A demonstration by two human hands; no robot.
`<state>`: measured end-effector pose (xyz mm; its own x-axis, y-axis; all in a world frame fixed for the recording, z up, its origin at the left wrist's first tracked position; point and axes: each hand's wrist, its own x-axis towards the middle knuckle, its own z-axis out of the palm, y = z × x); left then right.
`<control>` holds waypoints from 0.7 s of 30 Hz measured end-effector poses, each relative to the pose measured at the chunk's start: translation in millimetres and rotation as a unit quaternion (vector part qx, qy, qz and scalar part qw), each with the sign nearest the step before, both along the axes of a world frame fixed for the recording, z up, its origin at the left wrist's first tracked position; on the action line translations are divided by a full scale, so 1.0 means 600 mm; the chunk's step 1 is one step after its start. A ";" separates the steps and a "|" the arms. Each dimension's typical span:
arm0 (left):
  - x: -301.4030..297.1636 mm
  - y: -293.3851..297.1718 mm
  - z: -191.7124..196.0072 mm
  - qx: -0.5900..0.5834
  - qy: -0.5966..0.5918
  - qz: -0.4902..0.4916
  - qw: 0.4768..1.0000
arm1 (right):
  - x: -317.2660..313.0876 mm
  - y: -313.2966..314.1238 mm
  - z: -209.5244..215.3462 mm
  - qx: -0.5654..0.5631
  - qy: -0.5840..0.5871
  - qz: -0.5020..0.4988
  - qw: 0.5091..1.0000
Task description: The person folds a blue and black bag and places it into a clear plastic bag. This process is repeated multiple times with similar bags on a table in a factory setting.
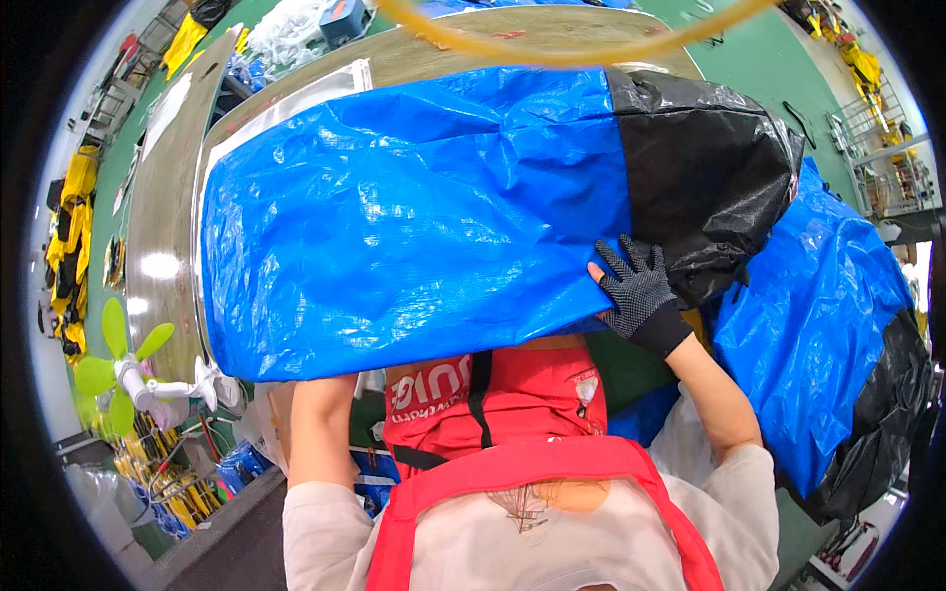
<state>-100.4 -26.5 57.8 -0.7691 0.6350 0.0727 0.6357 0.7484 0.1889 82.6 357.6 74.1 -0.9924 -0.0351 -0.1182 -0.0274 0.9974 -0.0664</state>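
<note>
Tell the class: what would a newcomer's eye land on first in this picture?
A huge blue and black bag fills the middle, lying across a steel table. The right hand, in a dark dotted glove, presses flat on its near edge where blue meets black; the left hand is hidden under the bag. A second blue and black bag slumps at the right.

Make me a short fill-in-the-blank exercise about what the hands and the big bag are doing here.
1. The right hand wears a black dotted ____.
2. The large bag on the table is blue with a ____ end.
3. The left hand is hidden ____ the large bag.
4. The small fan has ____ blades.

Missing words: glove; black; under; green
</note>
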 end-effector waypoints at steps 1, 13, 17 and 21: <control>0.016 0.005 0.005 0.014 -0.026 -0.010 0.999 | 0.003 0.000 0.000 -0.015 0.013 -0.005 1.000; -0.060 0.125 0.017 -0.114 0.038 -0.161 0.980 | -0.192 0.148 0.237 0.125 0.217 -0.083 0.965; -0.061 0.153 -0.010 -0.091 0.041 -0.175 0.980 | -0.139 0.296 -0.013 0.215 0.212 -0.295 0.907; -0.060 0.146 -0.017 -0.099 0.030 -0.177 0.979 | -0.109 0.303 -0.010 -0.018 0.108 -0.278 0.954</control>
<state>-136.2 61.0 47.8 -0.4960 0.8674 -0.0402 0.8676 0.4970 0.0178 17.0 539.4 67.9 -0.8595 0.5045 0.0818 0.4894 0.8585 -0.1533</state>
